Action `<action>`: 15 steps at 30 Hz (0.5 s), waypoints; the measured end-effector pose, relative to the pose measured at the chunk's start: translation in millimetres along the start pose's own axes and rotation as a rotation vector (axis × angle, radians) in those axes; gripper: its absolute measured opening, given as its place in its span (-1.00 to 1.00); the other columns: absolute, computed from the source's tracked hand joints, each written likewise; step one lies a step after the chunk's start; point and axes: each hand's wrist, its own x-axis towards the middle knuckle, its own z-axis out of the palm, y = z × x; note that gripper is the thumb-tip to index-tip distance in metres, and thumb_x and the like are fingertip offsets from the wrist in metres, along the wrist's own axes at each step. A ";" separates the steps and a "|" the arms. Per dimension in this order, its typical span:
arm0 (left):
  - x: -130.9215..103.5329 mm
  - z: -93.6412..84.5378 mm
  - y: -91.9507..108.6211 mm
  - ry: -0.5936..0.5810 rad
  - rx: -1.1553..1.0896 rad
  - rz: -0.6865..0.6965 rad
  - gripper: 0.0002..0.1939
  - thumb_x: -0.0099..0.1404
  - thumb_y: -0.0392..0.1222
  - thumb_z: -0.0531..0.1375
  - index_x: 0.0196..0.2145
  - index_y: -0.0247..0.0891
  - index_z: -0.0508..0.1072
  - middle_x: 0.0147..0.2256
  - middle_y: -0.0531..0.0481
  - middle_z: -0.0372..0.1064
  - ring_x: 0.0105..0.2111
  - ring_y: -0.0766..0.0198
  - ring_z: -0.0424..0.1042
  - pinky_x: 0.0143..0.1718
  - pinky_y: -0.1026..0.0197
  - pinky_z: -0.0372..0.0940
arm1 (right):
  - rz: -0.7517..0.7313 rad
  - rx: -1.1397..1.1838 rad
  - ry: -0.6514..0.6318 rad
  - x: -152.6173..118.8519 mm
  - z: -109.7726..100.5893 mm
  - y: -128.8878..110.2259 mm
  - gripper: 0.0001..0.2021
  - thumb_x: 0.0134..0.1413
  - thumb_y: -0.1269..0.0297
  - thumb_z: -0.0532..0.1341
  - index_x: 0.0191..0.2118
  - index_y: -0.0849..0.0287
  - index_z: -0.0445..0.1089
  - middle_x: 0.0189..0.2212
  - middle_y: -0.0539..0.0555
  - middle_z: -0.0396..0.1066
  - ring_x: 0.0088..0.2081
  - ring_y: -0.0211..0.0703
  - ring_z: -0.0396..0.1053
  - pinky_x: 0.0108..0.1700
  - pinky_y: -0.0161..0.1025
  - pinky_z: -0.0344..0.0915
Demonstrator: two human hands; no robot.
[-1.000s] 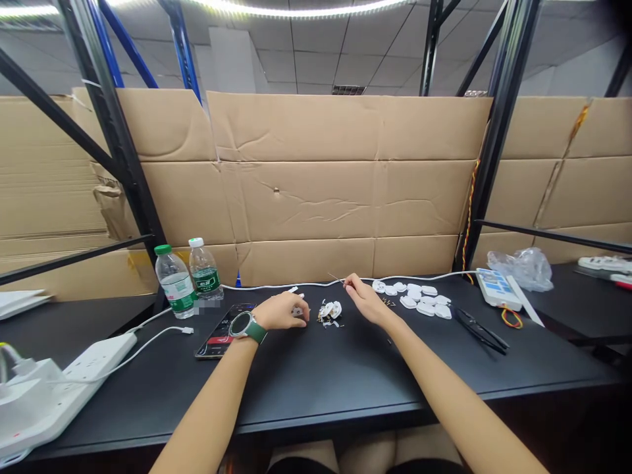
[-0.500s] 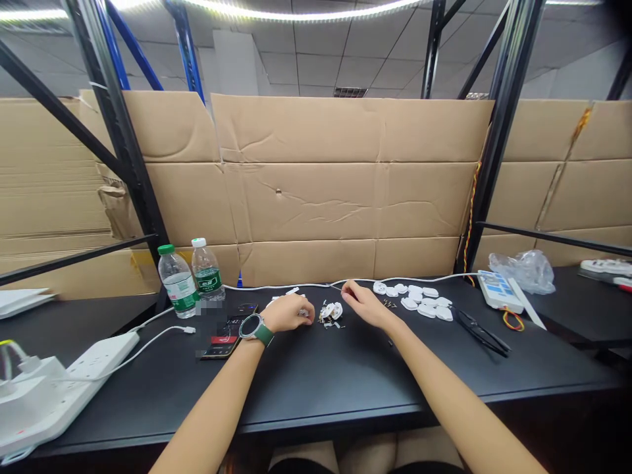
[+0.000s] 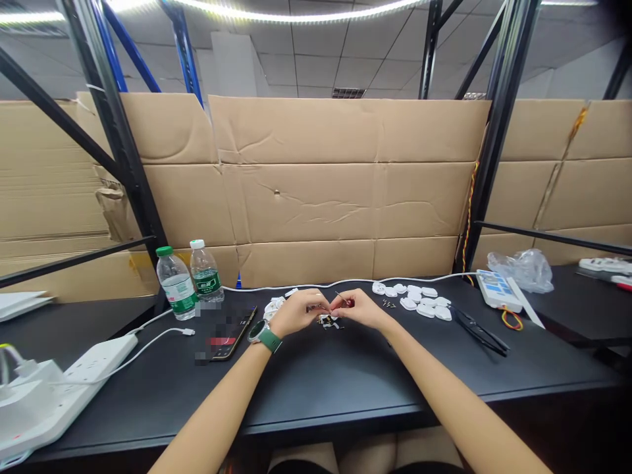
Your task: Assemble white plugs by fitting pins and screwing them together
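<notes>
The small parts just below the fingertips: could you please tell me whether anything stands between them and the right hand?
Nothing visible stands between the right hand and the small parts. The left hand is close beside it, and the hands may hide some parts.

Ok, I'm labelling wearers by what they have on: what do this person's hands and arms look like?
Left hand and right hand are gloveless, both forearms sleeveless. A round watch on a green strap circles the left wrist; the right wrist shows no band.
</notes>
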 end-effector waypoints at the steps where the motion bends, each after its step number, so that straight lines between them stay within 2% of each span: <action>1: 0.1 0.5 0.7 0.012 0.011 -0.004 -0.84 0.35 -0.19 0.16 -0.30 -0.17 0.55 -0.35 0.00 0.41 -0.32 0.30 0.38 -0.26 0.28 0.24 | 0.004 0.014 0.002 0.4 1.1 -0.2 -0.79 -0.05 0.15 0.36 -0.32 0.18 0.56 -0.48 -0.01 0.47 -0.49 -0.29 0.19 -0.42 -0.32 0.10; 3: 0.6 2.2 2.5 0.035 0.027 -0.014 -0.84 0.35 -0.17 0.16 -0.30 -0.17 0.55 -0.35 -0.01 0.40 -0.32 0.30 0.37 -0.27 0.28 0.23 | 0.022 0.026 0.010 1.3 3.1 -1.5 -0.79 -0.08 0.17 0.38 -0.32 0.18 0.55 -0.46 0.00 0.50 -0.48 -0.29 0.22 -0.41 -0.32 0.13; 7: 2.3 7.0 6.6 0.081 0.039 -0.047 -0.83 0.35 -0.14 0.16 -0.30 -0.18 0.54 -0.33 -0.02 0.42 -0.32 0.28 0.38 -0.26 0.26 0.24 | 0.035 -0.043 0.024 1.5 0.1 -2.1 -0.83 -0.02 0.23 0.31 -0.31 0.18 0.54 -0.44 0.01 0.50 -0.47 -0.26 0.28 -0.39 -0.32 0.18; 10: 2.7 8.9 7.0 0.105 0.045 -0.077 -0.87 0.33 -0.17 0.18 -0.25 -0.17 0.54 -0.27 -0.03 0.44 -0.26 0.25 0.40 -0.19 0.23 0.27 | 0.057 -0.285 0.015 -2.5 -14.0 5.6 -0.90 -0.05 0.37 0.26 -0.38 0.15 0.54 -0.48 0.00 0.49 -0.43 -0.21 0.35 -0.35 -0.31 0.21; 15: -0.4 6.6 -2.8 0.100 0.083 -0.105 -0.77 0.29 -0.32 0.13 -0.16 -0.12 0.51 -0.17 -0.02 0.46 -0.14 0.22 0.42 -0.08 0.20 0.27 | 0.306 -0.718 0.140 -14.0 -44.7 32.9 -0.86 -0.17 0.53 0.24 -0.55 0.15 0.47 -0.51 0.11 0.46 -0.43 -0.11 0.39 -0.37 -0.26 0.18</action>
